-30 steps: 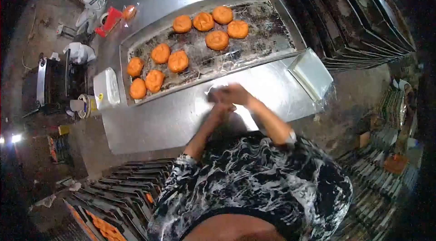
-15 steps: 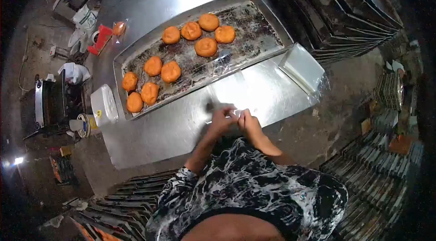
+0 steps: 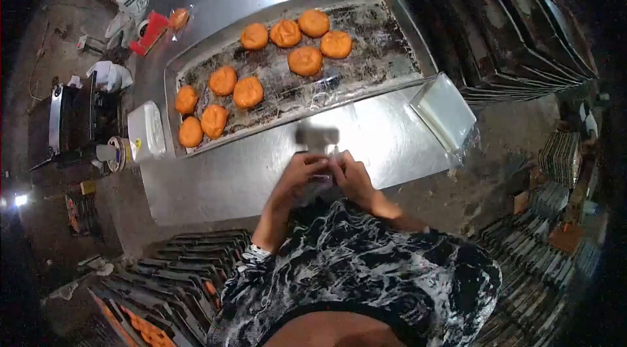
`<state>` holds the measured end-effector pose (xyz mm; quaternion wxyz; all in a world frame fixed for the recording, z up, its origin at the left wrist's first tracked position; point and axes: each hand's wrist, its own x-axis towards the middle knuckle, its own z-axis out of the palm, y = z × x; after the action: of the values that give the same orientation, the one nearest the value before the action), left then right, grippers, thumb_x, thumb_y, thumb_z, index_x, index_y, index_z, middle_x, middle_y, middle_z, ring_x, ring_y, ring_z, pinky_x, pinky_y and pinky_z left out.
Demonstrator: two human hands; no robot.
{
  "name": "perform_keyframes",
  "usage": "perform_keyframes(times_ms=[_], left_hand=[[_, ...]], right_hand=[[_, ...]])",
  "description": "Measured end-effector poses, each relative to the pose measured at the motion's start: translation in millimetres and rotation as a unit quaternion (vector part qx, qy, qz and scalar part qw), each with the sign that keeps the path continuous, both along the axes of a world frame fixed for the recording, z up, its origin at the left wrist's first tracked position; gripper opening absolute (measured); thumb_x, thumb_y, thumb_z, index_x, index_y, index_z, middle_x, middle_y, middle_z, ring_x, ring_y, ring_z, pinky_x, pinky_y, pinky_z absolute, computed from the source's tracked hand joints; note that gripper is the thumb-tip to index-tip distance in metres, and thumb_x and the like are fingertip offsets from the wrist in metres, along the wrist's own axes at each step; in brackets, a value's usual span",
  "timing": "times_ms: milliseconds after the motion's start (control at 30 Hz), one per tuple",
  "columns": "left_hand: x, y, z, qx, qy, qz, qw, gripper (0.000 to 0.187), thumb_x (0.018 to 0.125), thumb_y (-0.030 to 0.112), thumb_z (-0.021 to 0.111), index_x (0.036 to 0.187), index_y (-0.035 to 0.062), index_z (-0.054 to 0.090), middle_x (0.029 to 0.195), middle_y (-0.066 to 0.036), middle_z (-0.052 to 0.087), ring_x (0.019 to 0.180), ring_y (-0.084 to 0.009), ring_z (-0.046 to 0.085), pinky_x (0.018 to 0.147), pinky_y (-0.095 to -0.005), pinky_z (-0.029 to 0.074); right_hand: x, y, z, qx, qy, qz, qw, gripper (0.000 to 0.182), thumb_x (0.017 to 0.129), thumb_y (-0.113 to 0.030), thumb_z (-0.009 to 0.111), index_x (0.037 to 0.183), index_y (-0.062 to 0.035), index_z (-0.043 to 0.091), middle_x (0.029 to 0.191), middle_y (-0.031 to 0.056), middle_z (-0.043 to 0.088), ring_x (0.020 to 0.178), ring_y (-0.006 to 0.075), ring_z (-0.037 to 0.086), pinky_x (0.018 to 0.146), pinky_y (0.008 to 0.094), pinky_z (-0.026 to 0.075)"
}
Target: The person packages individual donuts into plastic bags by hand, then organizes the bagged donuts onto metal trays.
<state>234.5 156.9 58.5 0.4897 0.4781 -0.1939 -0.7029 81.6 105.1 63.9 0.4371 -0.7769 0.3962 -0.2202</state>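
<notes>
My left hand and my right hand meet above the near edge of the steel table, fingers pinched together. Between them is a thin clear plastic piece, apparently a bag; its shape is mostly hidden by my fingers. Just beyond lies a large metal baking tray with a worn, dark-stained bottom. Several round orange-brown buns sit on it, one group at the left and another, including this bun, towards the far middle.
A stack of clear plastic bags lies at the tray's right, another stack at its left. Beyond the tray are a red tape dispenser and a wrapped bun. Dark tray racks stand at the right; more trays stand behind at the left.
The view has shifted slightly. My hands have turned and drawn closer together, with the clear plastic still between the fingers. The buns stay in place on the tray.
</notes>
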Motion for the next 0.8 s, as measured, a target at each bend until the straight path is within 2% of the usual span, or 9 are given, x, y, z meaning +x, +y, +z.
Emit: perform_keyframes(times_ms=[300, 367, 400, 533, 567, 600, 700, 733, 800], left_hand=[[8, -23, -11, -0.04, 0.014, 0.177, 0.983, 0.01, 0.077, 0.007, 0.059, 0.083, 0.0021, 0.052, 0.08, -0.007, 0.06, 0.073, -0.0173, 0.06, 0.066, -0.0299, 0.051], [6, -35, 4, -0.049, 0.03, 0.258, 0.964, 0.012, 0.077, 0.006, 0.058, 0.085, 0.0018, 0.051, 0.08, -0.007, 0.06, 0.072, -0.0175, 0.06, 0.065, -0.03, 0.051], [3, -39, 21, -0.089, 0.007, 0.275, 0.957, 0.019, 0.076, 0.008, 0.06, 0.091, 0.0008, 0.05, 0.088, -0.008, 0.059, 0.079, -0.019, 0.059, 0.07, -0.032, 0.05], [-12, -40, 48, -0.332, -0.239, 0.244, 0.879, 0.042, 0.071, 0.016, 0.066, 0.104, -0.0034, 0.047, 0.111, -0.012, 0.05, 0.103, -0.0249, 0.049, 0.087, -0.0409, 0.041], [-6, -37, 48, -0.327, -0.561, 0.171, 0.741, 0.05, 0.062, 0.015, 0.07, 0.105, 0.0, 0.05, 0.12, -0.013, 0.043, 0.111, -0.0283, 0.041, 0.093, -0.0419, 0.033], [-4, -38, 44, -0.327, -0.561, 0.171, 0.741, 0.05, 0.062, 0.015, 0.07, 0.105, 0.0, 0.05, 0.12, -0.013, 0.043, 0.111, -0.0283, 0.041, 0.093, -0.0419, 0.033], [12, -40, -10, -0.444, -0.729, 0.081, 0.515, 0.04, 0.057, 0.007, 0.062, 0.096, 0.0087, 0.058, 0.107, -0.01, 0.053, 0.099, -0.0291, 0.049, 0.087, -0.0372, 0.039], [11, -41, -9, -0.445, -0.728, 0.082, 0.514, 0.04, 0.057, 0.007, 0.062, 0.096, 0.0087, 0.058, 0.107, -0.01, 0.053, 0.099, -0.0291, 0.049, 0.087, -0.0372, 0.039], [8, -39, -6, -0.414, -0.61, 0.068, 0.672, 0.027, 0.063, 0.002, 0.059, 0.09, 0.0065, 0.06, 0.087, -0.009, 0.061, 0.082, -0.0282, 0.057, 0.076, -0.0371, 0.046]], right_hand=[[15, -24, 35, 0.066, 0.048, 0.095, 0.992, 0.028, 0.079, -0.023, 0.055, 0.093, 0.0001, 0.047, 0.07, 0.0171, 0.056, 0.066, 0.0315, 0.056, 0.057, 0.0398, 0.042], [34, -29, 25, -0.336, -0.137, 0.019, 0.932, 0.035, 0.079, -0.021, 0.057, 0.104, 0.0007, 0.046, 0.075, 0.0149, 0.057, 0.071, 0.0295, 0.057, 0.06, 0.0391, 0.043], [38, -36, 15, -0.333, -0.139, 0.017, 0.932, 0.035, 0.079, -0.021, 0.057, 0.104, 0.0007, 0.046, 0.075, 0.0149, 0.057, 0.071, 0.0295, 0.057, 0.06, 0.0391, 0.043], [46, -70, 26, 0.208, -0.163, 0.008, 0.964, 0.029, 0.082, -0.014, 0.052, 0.107, 0.0011, 0.047, 0.08, 0.0075, 0.06, 0.06, 0.0177, 0.061, 0.05, 0.0267, 0.048], [38, -88, 13, 0.323, -0.187, -0.001, 0.928, 0.029, 0.081, -0.013, 0.052, 0.107, 0.0005, 0.048, 0.079, 0.0084, 0.06, 0.058, 0.0192, 0.06, 0.048, 0.0281, 0.048], [33, -100, 25, 0.433, -0.206, -0.01, 0.877, 0.03, 0.08, -0.012, 0.053, 0.107, -0.0002, 0.048, 0.079, 0.0092, 0.06, 0.055, 0.0207, 0.06, 0.046, 0.0295, 0.048], [25, -121, 21, 0.511, -0.189, -0.01, 0.838, 0.036, 0.078, -0.017, 0.055, 0.109, -0.0012, 0.046, 0.088, 0.0153, 0.059, 0.066, 0.0257, 0.06, 0.055, 0.033, 0.05], [26, -124, 22, 0.506, -0.182, -0.017, 0.843, 0.038, 0.078, -0.02, 0.056, 0.109, -0.0015, 0.045, 0.09, 0.0161, 0.058, 0.068, 0.0272, 0.06, 0.058, 0.0334, 0.05], [27, -122, 28, 0.573, -0.259, -0.035, 0.777, 0.036, 0.079, -0.024, 0.055, 0.106, -0.0023, 0.047, 0.091, 0.0153, 0.059, 0.071, 0.0272, 0.06, 0.06, 0.0336, 0.049]])
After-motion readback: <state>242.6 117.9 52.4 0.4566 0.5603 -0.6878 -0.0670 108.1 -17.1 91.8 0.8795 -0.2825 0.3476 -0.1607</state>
